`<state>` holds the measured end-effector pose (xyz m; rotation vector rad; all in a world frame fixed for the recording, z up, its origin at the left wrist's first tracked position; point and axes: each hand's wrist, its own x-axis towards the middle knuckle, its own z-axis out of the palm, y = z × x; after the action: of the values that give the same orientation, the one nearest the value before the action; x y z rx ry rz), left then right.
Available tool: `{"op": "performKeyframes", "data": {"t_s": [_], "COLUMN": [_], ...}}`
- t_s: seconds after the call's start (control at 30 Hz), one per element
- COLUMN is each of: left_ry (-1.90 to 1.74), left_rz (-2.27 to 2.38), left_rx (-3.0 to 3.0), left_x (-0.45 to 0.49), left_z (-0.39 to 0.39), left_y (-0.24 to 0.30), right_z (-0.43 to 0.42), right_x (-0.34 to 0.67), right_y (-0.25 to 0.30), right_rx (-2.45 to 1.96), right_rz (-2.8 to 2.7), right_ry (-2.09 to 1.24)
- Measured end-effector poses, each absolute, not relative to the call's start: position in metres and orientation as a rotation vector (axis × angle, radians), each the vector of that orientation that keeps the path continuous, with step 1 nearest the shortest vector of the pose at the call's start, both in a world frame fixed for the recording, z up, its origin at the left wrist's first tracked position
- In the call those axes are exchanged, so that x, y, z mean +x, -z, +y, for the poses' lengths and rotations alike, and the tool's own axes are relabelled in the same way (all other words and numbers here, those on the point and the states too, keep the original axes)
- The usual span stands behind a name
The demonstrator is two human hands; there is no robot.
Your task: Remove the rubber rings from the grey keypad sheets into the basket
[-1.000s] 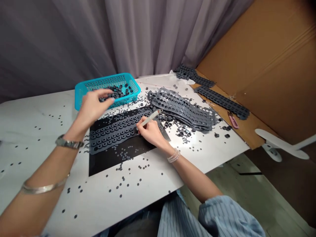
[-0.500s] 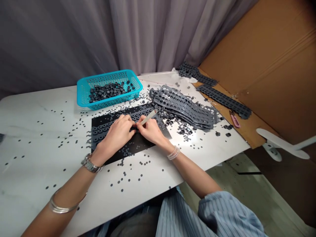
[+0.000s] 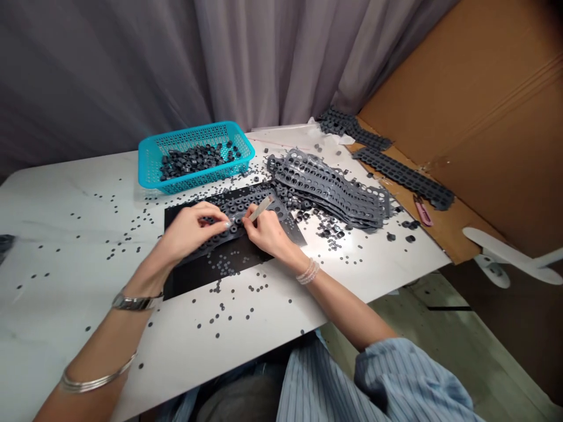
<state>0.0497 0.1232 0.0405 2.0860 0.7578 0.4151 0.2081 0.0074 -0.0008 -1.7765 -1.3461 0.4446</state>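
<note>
Nearest the wearer, a blue-striped sleeve lies below the near edge of the surface. The right hand is closed around a pale slim tool, its tip down among the rings near the middle of the surface. The left hand has swung outward, away from the right: its fingers now reach flat across a grey rubber strip instead of curling against the other hand. They rest on the strip, and whether they pinch anything cannot be told.

The strip lies on a black mat, toward the far edge of the surface, with its holes and rings partly hidden by both hands. Loose dark rubber rings are scattered over the mat and surface. Beyond, a teal plastic basket holds a heap of dark rings near the far edge. To its right lies a stack of perforated grey sheets. Further right, more strips and a pink cutter rest on cardboard, before a grey curtain.
</note>
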Motion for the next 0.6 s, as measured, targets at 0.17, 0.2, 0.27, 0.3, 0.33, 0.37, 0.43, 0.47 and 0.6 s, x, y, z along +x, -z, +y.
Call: {"op": "performKeyframes", "data": {"t_s": [0.17, 0.2, 0.27, 0.3, 0.33, 0.37, 0.43, 0.47, 0.6], "left_ry": [-0.531, -0.517, -0.508, -0.503, -0.493, -0.477, -0.452, -0.447, -0.457], "left_rz": [0.916, 0.897, 0.865, 0.855, 0.843, 0.828, 0.8, 0.794, 0.818], "left_rx": [1.278, 1.153, 0.988, 0.946, 0.916, 0.886, 0.794, 0.748, 0.67], "left_x": [0.041, 0.042, 0.046, 0.048, 0.05, 0.052, 0.055, 0.056, 0.058], "left_z": [0.127, 0.126, 0.123, 0.121, 0.119, 0.117, 0.114, 0.112, 0.108], "left_y": [-0.037, -0.035, -0.031, -0.03, -0.029, -0.029, -0.03, -0.03, -0.032], "right_z": [0.007, 0.007, 0.006, 0.006, 0.006, 0.006, 0.005, 0.005, 0.006], "right_x": [0.218, 0.22, 0.223, 0.224, 0.225, 0.226, 0.226, 0.226, 0.226], "right_y": [-0.003, -0.003, -0.004, -0.004, -0.004, -0.003, -0.003, -0.003, -0.002], "right_rx": [-1.694, -1.67, -1.629, -1.62, -1.619, -1.622, -1.63, -1.633, -1.631], "right_rz": [-1.127, -1.074, -0.997, -0.973, -0.956, -0.945, -0.932, -0.93, -0.933], "right_ry": [-0.605, -0.613, -0.607, -0.597, -0.586, -0.581, -0.578, -0.579, -0.578]}}
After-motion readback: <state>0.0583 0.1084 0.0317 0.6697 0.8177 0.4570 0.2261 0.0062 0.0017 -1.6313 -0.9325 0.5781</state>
